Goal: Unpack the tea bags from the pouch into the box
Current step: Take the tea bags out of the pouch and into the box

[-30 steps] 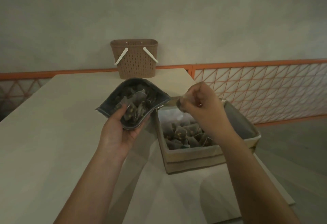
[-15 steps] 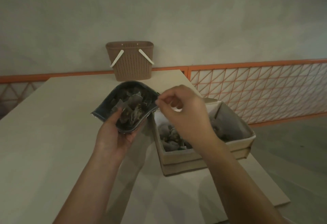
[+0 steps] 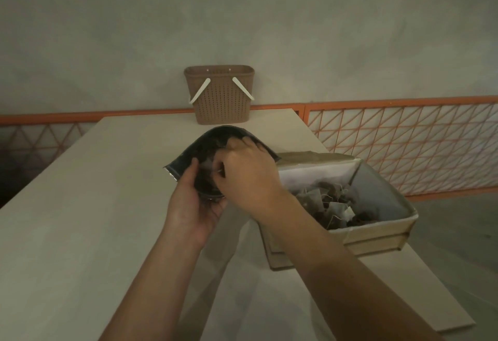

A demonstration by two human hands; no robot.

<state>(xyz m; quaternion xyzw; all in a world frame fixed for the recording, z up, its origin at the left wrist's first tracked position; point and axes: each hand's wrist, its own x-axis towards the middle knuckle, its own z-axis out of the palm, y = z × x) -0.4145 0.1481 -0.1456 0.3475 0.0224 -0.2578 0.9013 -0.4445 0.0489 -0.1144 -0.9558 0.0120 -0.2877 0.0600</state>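
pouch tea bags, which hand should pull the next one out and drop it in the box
Right. The right hand already reaches into the pouch and lies nearer the box; the left hand grips the pouch.

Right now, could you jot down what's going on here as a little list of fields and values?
Left hand: holds the dark pouch from below, above the table
Right hand: fingers reach into the pouch's open mouth; whether they pinch a tea bag is hidden
Box: stands open to the right of the pouch, with tea bags piled inside
Basket: brown, white handles, at the table's far edge
Behind: orange lattice railing
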